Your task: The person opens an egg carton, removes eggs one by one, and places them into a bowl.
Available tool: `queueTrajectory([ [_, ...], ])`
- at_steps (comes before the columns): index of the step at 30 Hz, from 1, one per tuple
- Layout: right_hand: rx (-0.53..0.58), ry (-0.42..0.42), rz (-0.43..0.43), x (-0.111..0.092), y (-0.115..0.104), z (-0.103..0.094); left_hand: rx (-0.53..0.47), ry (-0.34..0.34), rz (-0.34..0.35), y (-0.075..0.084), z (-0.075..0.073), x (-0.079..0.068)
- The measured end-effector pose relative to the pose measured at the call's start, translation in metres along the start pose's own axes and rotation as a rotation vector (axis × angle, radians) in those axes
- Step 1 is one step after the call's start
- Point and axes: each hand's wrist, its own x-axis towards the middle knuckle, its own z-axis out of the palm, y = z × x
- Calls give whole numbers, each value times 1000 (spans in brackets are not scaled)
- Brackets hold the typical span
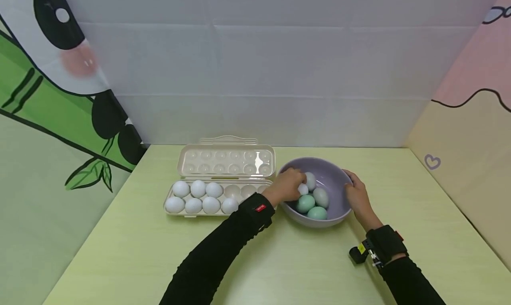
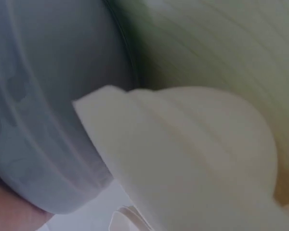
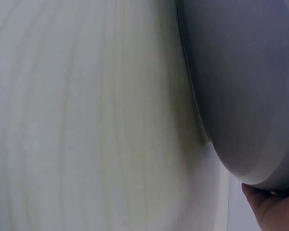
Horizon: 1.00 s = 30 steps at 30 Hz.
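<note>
My left hand (image 1: pixel 286 185) reaches over the left rim of a lilac bowl (image 1: pixel 337 180), its fingers curled at a white egg (image 1: pixel 303 189) that it partly covers. The thumb's hold is hidden in the head view. Around that egg lie a pale grey egg (image 1: pixel 321 198), another pale egg (image 1: pixel 310 181) behind, a green egg (image 1: pixel 305 203) and a second green egg (image 1: pixel 317 213). With the right hand (image 1: pixel 357 196) I grip the bowl's right rim. The left wrist view shows the bowl's outer side (image 2: pixel 62 96) and part of the carton (image 2: pixel 183 159).
Left of the bowl stands an open egg carton (image 1: pixel 228 215), with several white eggs (image 1: pixel 198 189) filling its left side and bare hollows at back right. Its clear lid (image 1: pixel 226 161) is folded back toward the wall. A wood-grain table (image 1: pixel 295 269) lies beneath.
</note>
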Motion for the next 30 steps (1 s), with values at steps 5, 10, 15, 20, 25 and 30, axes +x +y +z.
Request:
queueTrajectory([
  [5, 0, 1, -1, 1, -1, 0, -17, -2, -33, 1, -1, 0],
  [10, -6, 3, 8, 1, -1, -1, 3, -12, -55, 3, 1, -1],
  [15, -9, -6, 16, 0, -1, -1, 73, 35, -17, 5, 0, -6],
  [20, -6, -9, 9, 1, 2, -2, 113, 225, 55, 6, -12, -18],
  [25, 2, -9, 7, 4, 2, -2, 91, 360, 65, -9, -34, -40],
  [30, 5, -8, -3, 6, 2, -2, 61, 448, 21, -41, -52, -74],
])
